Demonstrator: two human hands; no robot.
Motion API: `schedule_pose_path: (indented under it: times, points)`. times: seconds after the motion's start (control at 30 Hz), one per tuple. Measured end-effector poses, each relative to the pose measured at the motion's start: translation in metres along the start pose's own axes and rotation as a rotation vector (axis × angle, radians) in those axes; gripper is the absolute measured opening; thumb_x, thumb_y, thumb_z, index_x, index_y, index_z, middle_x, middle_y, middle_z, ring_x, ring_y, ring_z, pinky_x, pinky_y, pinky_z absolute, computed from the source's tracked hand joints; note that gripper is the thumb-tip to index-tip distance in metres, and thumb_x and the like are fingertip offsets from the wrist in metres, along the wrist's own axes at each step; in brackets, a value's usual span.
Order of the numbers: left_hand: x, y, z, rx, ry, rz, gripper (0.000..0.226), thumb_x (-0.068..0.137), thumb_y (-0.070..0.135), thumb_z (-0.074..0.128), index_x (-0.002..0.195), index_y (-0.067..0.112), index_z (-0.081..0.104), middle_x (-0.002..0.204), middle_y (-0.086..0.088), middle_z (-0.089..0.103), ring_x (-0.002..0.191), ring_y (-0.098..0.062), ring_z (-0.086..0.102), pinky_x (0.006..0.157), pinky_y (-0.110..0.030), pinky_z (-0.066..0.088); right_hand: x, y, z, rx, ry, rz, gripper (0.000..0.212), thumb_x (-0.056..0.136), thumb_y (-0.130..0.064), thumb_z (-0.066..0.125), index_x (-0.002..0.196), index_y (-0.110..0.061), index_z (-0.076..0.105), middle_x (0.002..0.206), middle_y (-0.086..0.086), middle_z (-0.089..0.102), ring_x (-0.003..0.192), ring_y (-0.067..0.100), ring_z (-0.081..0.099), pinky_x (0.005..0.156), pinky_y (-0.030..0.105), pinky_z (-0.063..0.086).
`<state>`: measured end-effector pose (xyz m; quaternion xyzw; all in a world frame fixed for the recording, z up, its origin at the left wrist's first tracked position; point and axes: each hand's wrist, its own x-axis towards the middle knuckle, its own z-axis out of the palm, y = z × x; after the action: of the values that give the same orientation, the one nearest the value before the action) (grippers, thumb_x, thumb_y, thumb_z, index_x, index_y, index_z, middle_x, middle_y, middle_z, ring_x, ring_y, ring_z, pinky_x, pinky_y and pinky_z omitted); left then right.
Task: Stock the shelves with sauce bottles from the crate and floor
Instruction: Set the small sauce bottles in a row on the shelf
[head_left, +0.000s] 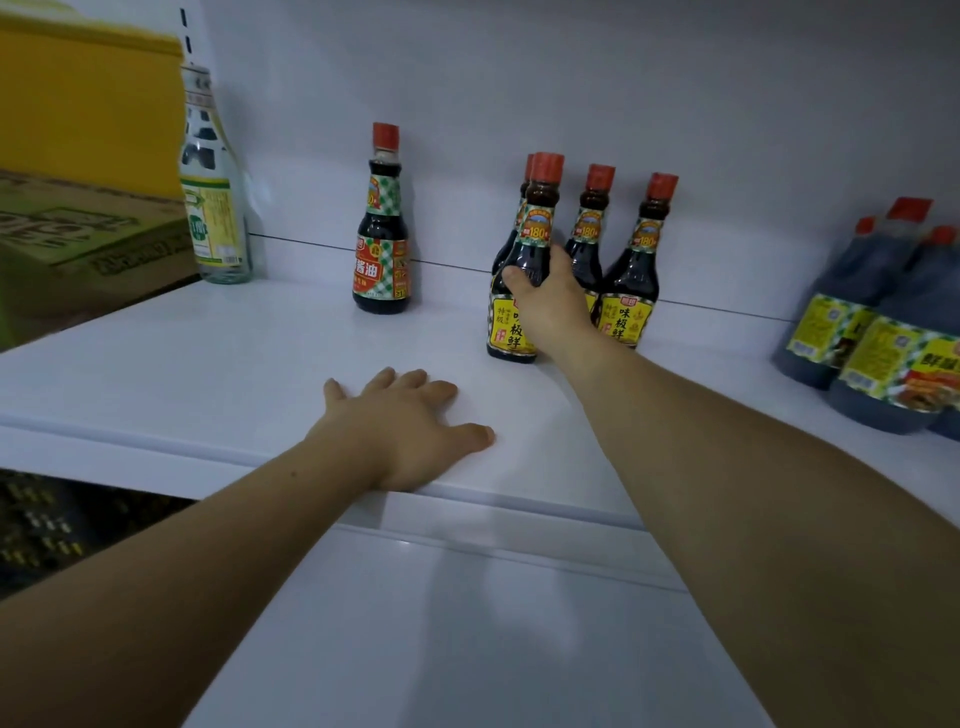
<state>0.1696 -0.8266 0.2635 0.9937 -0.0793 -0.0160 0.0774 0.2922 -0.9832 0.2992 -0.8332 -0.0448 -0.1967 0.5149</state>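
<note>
We look at a white shelf (208, 353) with a white back wall, in rather dim light. Our right hand (550, 301) grips a dark bottle (530, 244) of sauce around its belly, with the thumb on the left side, below the red cap. The bottle is upright, its long axis vertical, and its base seems to rest on the shelf. Three like bottles (644, 260) stand just behind it and to its right, along the wall; one is almost hidden behind it. Our left hand (410, 431) lies flat and open on the shelf near the front edge. It holds nothing and is well apart from the bottles. So the right hand is the one at the bottle, and free space lies to its left, toward a single bottle (382, 234). We judge the next move is to let go, or to push it back into the row. Jugs (883, 312) stand far right, a clear bottle (213, 192) and a box (78, 234) far left.
</note>
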Motion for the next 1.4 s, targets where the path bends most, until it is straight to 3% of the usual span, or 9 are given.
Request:
schedule_pose_path:
  times: [0.1,0.17,0.27,0.47,0.57,0.73,0.93,1.17,1.4]
  points:
    - [0.001,0.000,0.000,-0.004,-0.006,-0.002,0.075,0.083,0.076,0.024,0.148,0.038,0.020,0.160,0.008,0.011,0.147,-0.020,0.007,0.113,-0.063,0.002,0.008,0.004,0.003,-0.002,0.002,0.005,0.048,0.097,-0.032,0.054,0.140,-0.020,0.037,0.113,-0.001,0.054,0.099,0.018,0.052,0.083,0.030,0.040]
    - [0.001,0.000,0.001,-0.004,-0.009,0.001,0.075,0.083,0.076,0.023,0.148,0.038,0.020,0.160,0.008,0.011,0.148,-0.020,0.006,0.114,-0.062,0.001,0.013,0.006,0.005,-0.018,0.007,-0.001,0.051,0.097,-0.034,0.054,0.142,-0.019,0.036,0.125,0.004,0.052,0.107,0.022,0.052,0.087,0.031,0.040]
    - [0.001,0.000,0.000,-0.006,-0.009,0.006,0.075,0.084,0.076,0.023,0.148,0.038,0.019,0.160,0.007,0.011,0.148,-0.020,0.006,0.113,-0.063,0.001,0.017,0.007,0.007,-0.089,0.033,0.005,0.058,0.097,-0.037,0.053,0.147,-0.019,0.031,0.144,0.011,0.035,0.123,0.028,0.045,0.093,0.031,0.036]
    - [-0.001,0.000,-0.001,-0.004,-0.006,0.016,0.074,0.085,0.075,0.023,0.148,0.036,0.022,0.159,0.006,0.014,0.147,-0.021,0.009,0.113,-0.063,0.003,0.013,-0.002,0.003,-0.151,0.009,0.045,0.065,0.095,-0.041,0.055,0.149,-0.017,0.028,0.143,0.011,0.039,0.128,0.032,0.045,0.100,0.036,0.041]
    - [-0.002,0.001,-0.005,-0.022,-0.034,0.009,0.075,0.084,0.075,0.025,0.148,0.035,0.023,0.158,0.006,0.016,0.147,-0.022,0.009,0.113,-0.063,0.003,-0.006,-0.010,-0.015,-0.283,-0.058,0.038,0.076,0.094,-0.045,0.054,0.154,-0.015,0.017,0.155,0.011,0.023,0.139,0.030,0.031,0.110,0.037,0.032]
    - [-0.014,0.010,-0.024,-0.053,-0.079,0.013,0.075,0.085,0.072,0.038,0.147,0.031,0.028,0.158,0.003,0.020,0.145,-0.023,0.018,0.114,-0.061,0.008,-0.067,-0.022,-0.083,-0.497,-0.191,-0.021,0.069,0.090,-0.052,0.056,0.148,-0.020,0.036,0.150,0.008,0.034,0.138,0.028,0.034,0.111,0.036,0.032]
    - [-0.061,0.090,-0.045,-0.098,-0.043,0.253,0.076,0.086,0.063,0.049,0.149,0.028,0.026,0.159,0.000,0.019,0.145,-0.023,0.019,0.115,-0.051,0.019,-0.155,-0.041,-0.194,-0.794,-0.226,0.082,0.075,0.095,-0.056,0.044,0.154,-0.018,0.018,0.162,0.007,0.014,0.147,0.025,0.018,0.115,0.033,0.020]
    - [-0.152,0.197,-0.034,-0.090,-0.074,0.520,0.074,0.089,0.054,0.053,0.150,0.023,0.024,0.158,-0.003,0.019,0.144,-0.023,0.020,0.116,-0.045,0.022,-0.267,-0.060,-0.297,-0.818,-0.079,0.158,0.065,0.094,-0.052,0.050,0.148,-0.019,0.035,0.153,0.003,0.038,0.135,0.026,0.040,0.106,0.033,0.034]
    - [-0.210,0.263,-0.016,-0.024,-0.140,0.694,0.073,0.090,0.049,0.054,0.150,0.021,0.024,0.157,-0.005,0.023,0.142,-0.023,0.026,0.116,-0.038,0.025,-0.367,-0.056,-0.363,-0.905,0.006,0.364,0.072,0.097,-0.054,0.043,0.154,-0.016,0.021,0.160,0.008,0.022,0.144,0.027,0.026,0.113,0.034,0.025]
